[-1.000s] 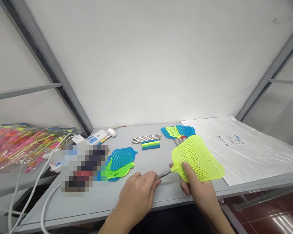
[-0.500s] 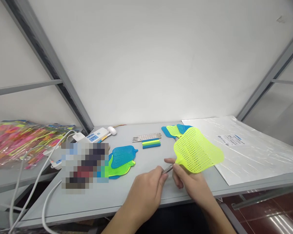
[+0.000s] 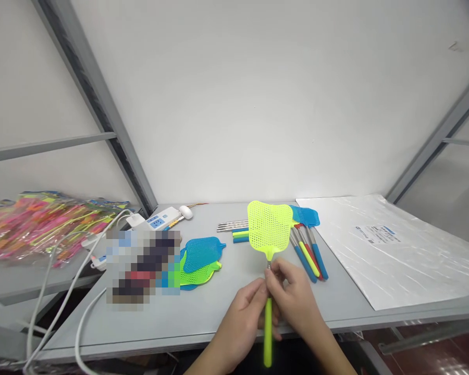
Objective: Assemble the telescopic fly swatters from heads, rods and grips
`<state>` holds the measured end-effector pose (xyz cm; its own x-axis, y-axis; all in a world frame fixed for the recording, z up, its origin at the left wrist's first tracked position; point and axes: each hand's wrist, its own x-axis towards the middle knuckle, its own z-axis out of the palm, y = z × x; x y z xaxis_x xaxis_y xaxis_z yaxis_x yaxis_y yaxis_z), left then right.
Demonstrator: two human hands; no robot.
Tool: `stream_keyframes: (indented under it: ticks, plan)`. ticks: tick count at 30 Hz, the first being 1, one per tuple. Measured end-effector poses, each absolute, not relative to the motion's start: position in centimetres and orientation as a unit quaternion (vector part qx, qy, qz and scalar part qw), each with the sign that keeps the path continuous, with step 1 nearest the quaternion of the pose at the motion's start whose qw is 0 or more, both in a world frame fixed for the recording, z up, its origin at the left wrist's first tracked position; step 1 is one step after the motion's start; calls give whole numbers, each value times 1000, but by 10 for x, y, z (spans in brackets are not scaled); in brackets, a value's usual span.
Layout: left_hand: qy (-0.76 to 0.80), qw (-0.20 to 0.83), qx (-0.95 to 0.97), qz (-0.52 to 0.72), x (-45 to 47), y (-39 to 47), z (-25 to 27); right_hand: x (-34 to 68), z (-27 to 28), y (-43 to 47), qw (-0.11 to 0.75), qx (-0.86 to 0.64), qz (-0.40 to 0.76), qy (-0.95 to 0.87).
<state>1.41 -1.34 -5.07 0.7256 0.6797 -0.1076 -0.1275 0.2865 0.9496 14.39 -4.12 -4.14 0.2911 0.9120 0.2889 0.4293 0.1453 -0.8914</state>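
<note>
A yellow-green fly swatter (image 3: 269,226) stands upright in front of me, its perforated head above my hands and its smooth yellow-green handle pointing down toward me. My right hand (image 3: 293,291) pinches the metal rod just below the head. My left hand (image 3: 244,310) is closed around the rod where it meets the handle; its fingertips are partly hidden. Behind the swatter's head, several metal rods (image 3: 231,226) and loose blue and green handle grips (image 3: 240,236) lie on the table, partly covered. To the right, several swatters with blue, green and red handles (image 3: 308,255) lie side by side.
Loose blue and green swatter heads (image 3: 201,255) are stacked left of my hands, beside a pixelated patch. A power strip (image 3: 162,219) and white cables (image 3: 76,281) lie farther left, near bagged colourful goods (image 3: 47,224). White wrapped sheeting (image 3: 375,250) covers the table's right side.
The swatter has swung from a rightward tilt to upright and moved left. Its handle now shows below my hands. My right hand has moved in against the left, and the swatters on the right are uncovered.
</note>
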Motion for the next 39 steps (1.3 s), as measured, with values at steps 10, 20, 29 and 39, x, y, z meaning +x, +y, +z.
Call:
stream_keyframes:
  ticks: [10,20,29,39]
  plan:
    - [285,628,616,380,-11,6,-43,140,-16,-54,457,-585,367,-561]
    - [289,789,377,390,7,5,-48,128,-28,-52,451,-538,420,-575]
    - [339,701,369,508,7,16,-32,119,-40,-65,418,-524,547,-501]
    - [238,572,293,728,4,78,43,145,-18,-78,336,-630,367,-597]
